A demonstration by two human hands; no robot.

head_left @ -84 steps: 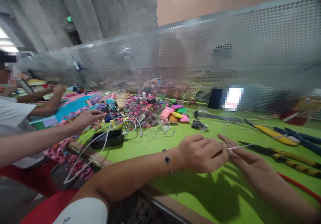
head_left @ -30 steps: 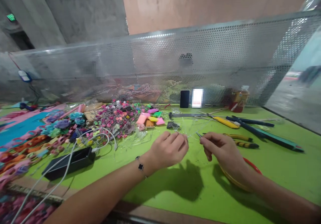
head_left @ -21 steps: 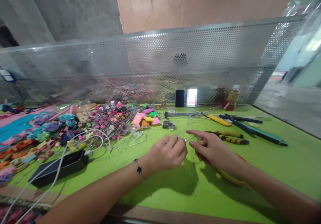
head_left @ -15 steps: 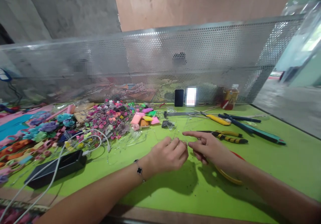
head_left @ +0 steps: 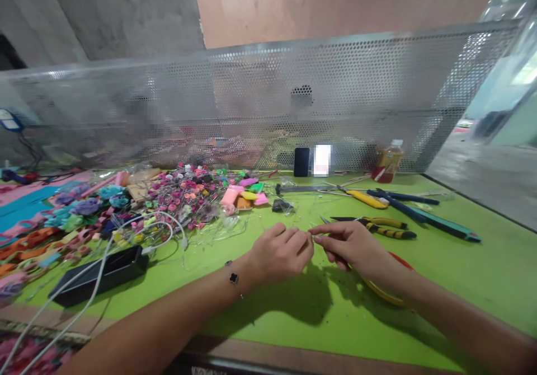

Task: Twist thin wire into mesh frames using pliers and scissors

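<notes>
My left hand [head_left: 280, 250] and my right hand [head_left: 351, 243] meet fingertip to fingertip just above the green table [head_left: 461, 285]. Both are closed in a pinch on a thin wire [head_left: 318, 227] that runs between them and pokes out past my right fingers. A bracelet with a black charm sits on my left wrist. Under my right wrist lies a yellow and red ring-shaped thing [head_left: 390, 298], partly hidden.
A pile of small coloured flowers on wires [head_left: 188, 196] lies to the left, with a black box [head_left: 100, 274] and white cable. Pliers [head_left: 377, 226], cutters and scissors lie to the right. A phone [head_left: 301, 161] and bottle [head_left: 388, 161] stand against the perforated metal screen [head_left: 268, 106].
The camera has turned right, so the person at the left is out of view. My right forefinger has folded back into a pinch and my hands have closed together on the wire.
</notes>
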